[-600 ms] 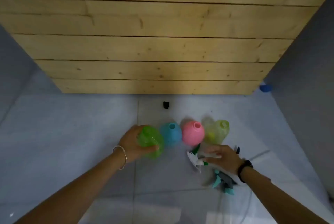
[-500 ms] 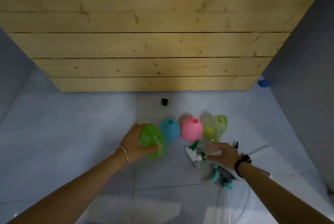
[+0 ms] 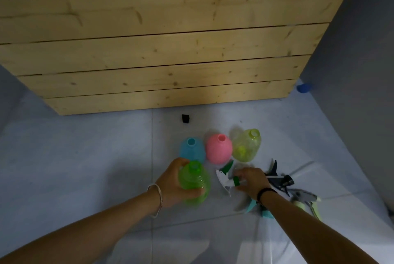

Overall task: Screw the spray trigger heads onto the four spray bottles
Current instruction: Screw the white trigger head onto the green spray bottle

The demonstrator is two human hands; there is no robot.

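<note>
My left hand (image 3: pixel 170 182) grips a translucent green bottle (image 3: pixel 194 180) with an open neck, held in front of the row. Behind it a blue bottle (image 3: pixel 191 150), a pink bottle (image 3: pixel 218 150) and a yellow-green bottle (image 3: pixel 246 145) stand side by side on the floor, all without heads. My right hand (image 3: pixel 251 181) closes on a white and green trigger head (image 3: pixel 226 179) lying on the floor. More trigger heads lie to its right: a black one (image 3: pixel 279 178), a grey and pale yellow one (image 3: pixel 304 198), and a teal one (image 3: pixel 263 210) partly under my wrist.
A wall of pale wooden planks (image 3: pixel 162 50) rises just behind the bottles. A small black piece (image 3: pixel 185 118) lies on the tiled floor near it. A blue cap-like object (image 3: pixel 303 88) sits in the right corner by a grey wall (image 3: pixel 349 72).
My left hand has pulled the green bottle out of the row, toward me. My right hand has curled around the white and green trigger head.
</note>
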